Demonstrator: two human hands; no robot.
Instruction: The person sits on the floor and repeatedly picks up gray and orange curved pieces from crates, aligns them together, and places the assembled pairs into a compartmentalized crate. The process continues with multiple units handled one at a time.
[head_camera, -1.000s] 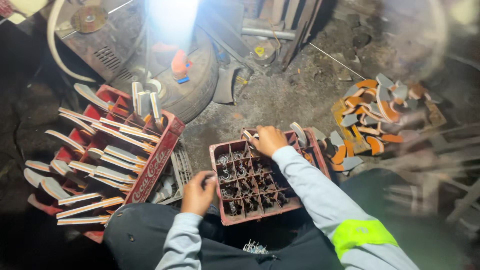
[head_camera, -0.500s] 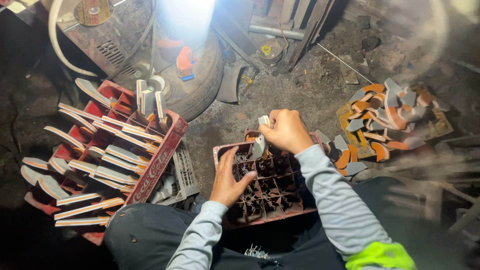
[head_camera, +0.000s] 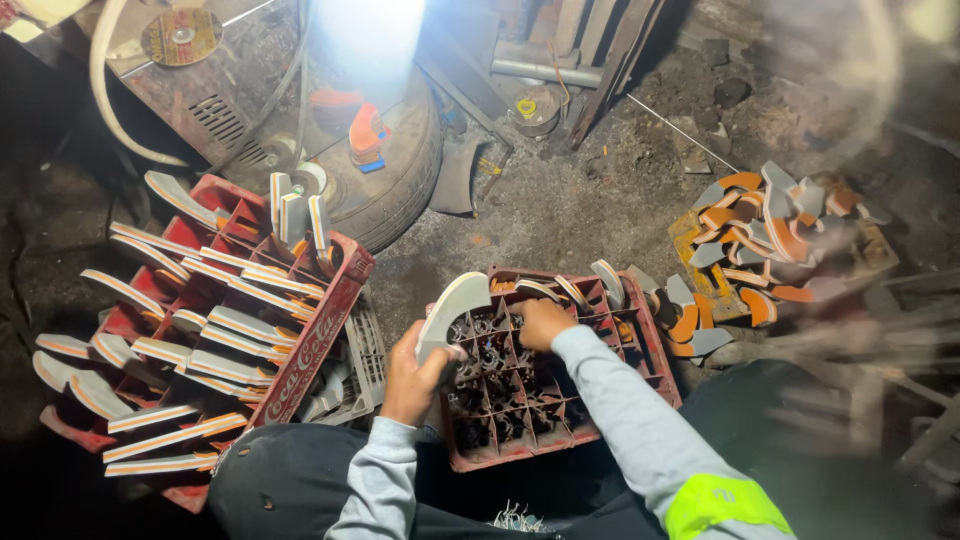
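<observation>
Curved blade (head_camera: 452, 305), gripped in my left hand (head_camera: 412, 372), hangs over the red crate (head_camera: 655, 350); my right hand (head_camera: 543, 322) (grip hidden) reaches into a compartment.

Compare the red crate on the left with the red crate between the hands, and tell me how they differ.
The left crate is tipped at an angle and stacked with long curved blades lying across its top; the middle crate sits flatter, its compartments mostly open and dark, with only a few blades along its far edge. The left crate stands untouched; the left hand holds a curved blade over the middle crate and the right hand reaches into it. Both are red, divided plastic crates.
</observation>
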